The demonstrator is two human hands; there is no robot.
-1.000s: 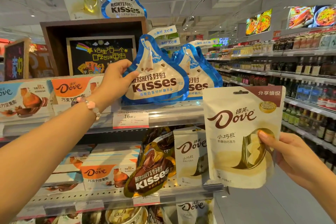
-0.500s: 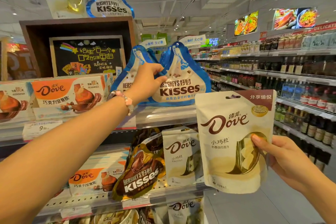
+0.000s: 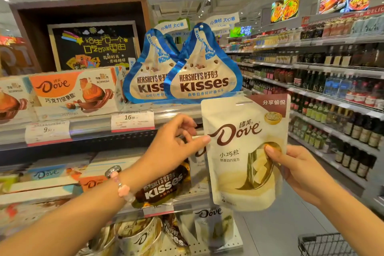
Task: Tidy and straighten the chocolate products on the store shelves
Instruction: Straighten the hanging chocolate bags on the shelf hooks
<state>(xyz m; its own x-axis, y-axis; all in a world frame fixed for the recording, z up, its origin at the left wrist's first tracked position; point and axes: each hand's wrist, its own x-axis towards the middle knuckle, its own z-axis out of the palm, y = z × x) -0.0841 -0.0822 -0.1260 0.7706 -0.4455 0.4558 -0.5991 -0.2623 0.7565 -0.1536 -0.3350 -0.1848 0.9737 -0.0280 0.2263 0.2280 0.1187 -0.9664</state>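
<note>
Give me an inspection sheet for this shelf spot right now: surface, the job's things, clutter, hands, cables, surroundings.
Surface: top shelf carries price tags along its front edge; lower shelves are stocked below.
Job's things: cream Dove pouch held upright off the shelf; two blue Kisses bags stand upright and overlapping on the top shelf; orange Dove box to their left.
Clutter: brown Kisses bag lies tilted on the middle shelf.
Hands: right hand grips the pouch, thumb on its front; left hand holds nothing, a fingertip at the pouch's left edge.
Cables: nothing seen.
Surroundings: bottle shelves along the aisle; wire basket at bottom right.
</note>
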